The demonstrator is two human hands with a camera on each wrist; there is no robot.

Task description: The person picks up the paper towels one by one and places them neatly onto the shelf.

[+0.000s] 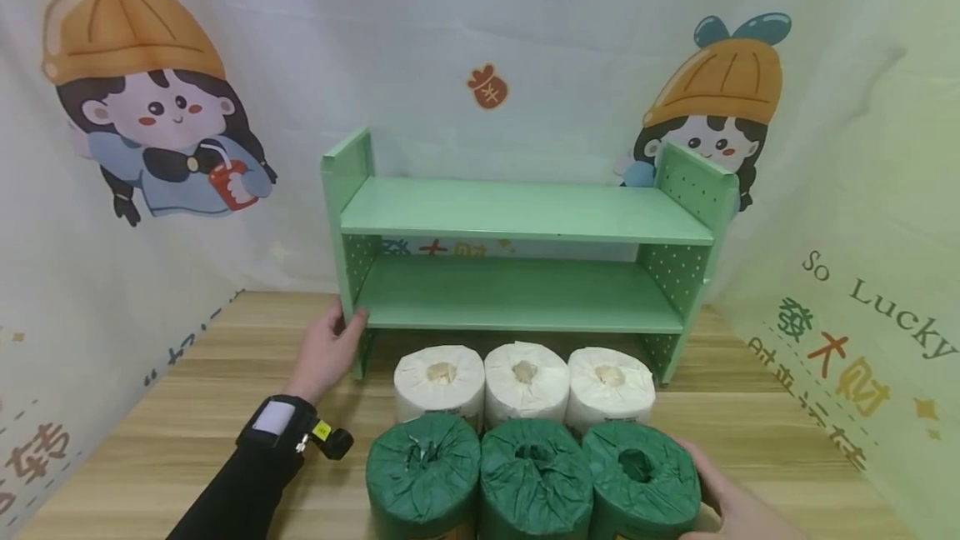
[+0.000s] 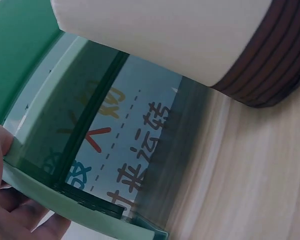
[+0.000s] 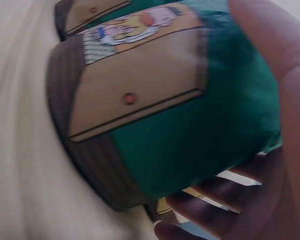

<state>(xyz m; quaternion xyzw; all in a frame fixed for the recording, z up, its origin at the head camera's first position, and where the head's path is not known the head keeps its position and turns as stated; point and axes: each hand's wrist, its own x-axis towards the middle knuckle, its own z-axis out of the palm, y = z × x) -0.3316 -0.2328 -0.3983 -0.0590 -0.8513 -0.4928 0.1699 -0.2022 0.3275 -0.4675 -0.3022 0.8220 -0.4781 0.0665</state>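
My left hand [image 1: 330,348] grips the left side panel of a light green two-tier shelf [image 1: 517,294]; the left wrist view shows the thumb inside and the fingers outside the panel. My right hand [image 1: 738,498] holds the rightmost of three green-wrapped toilet rolls [image 1: 641,477]. In the right wrist view, the thumb lies along one side of this green roll [image 3: 190,135], the fingers curling round the other. Behind the green row stand three white-wrapped toilet rolls [image 1: 527,382], upright in front of the shelf. Part of my right hand is cut off in the head view.
A wood-grain table [image 1: 187,415] carries the shelf and the rolls. White printed cloth [image 1: 420,48] hangs behind and at both sides, close to the shelf's back. The upper board [image 1: 517,208] has raised side panels at its ends.
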